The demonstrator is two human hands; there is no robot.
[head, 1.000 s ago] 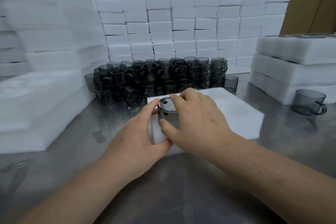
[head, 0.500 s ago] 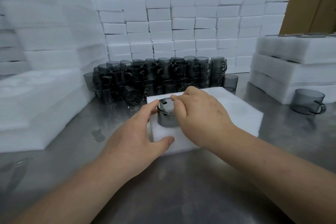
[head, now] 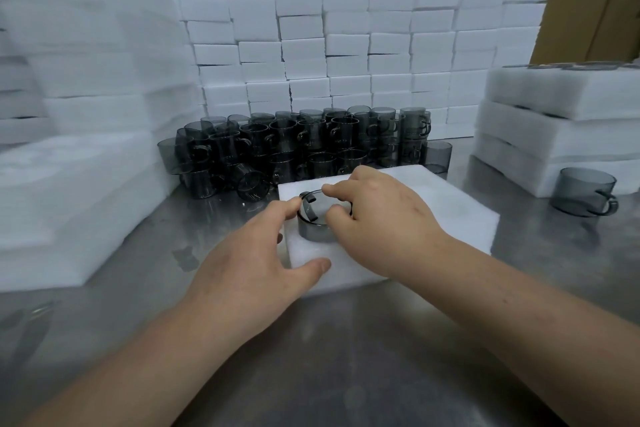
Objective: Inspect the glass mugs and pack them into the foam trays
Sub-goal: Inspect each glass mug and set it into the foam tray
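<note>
Glass of this kind looks stiff, slick and easy to chip, light enough for two fingers, so the rim or the handle is likely the safest place to take hold, with the foam giving way softly around it. One dark mug sits partly sunk in the near-left corner of the single foam tray lying on the steel table. The right hand pinches the mug's rim between curled forefinger and thumb. The left hand is spread, its forefinger touching the rim's left side and its thumb resting on the tray's near edge. Beyond the tray a pile of mugs stands stacked, dozens deep and too crowded to count. One more lone mug rests upright far right, just beside a stack of foam trays, of which three layers show. Small foam blocks form a wall behind.
</note>
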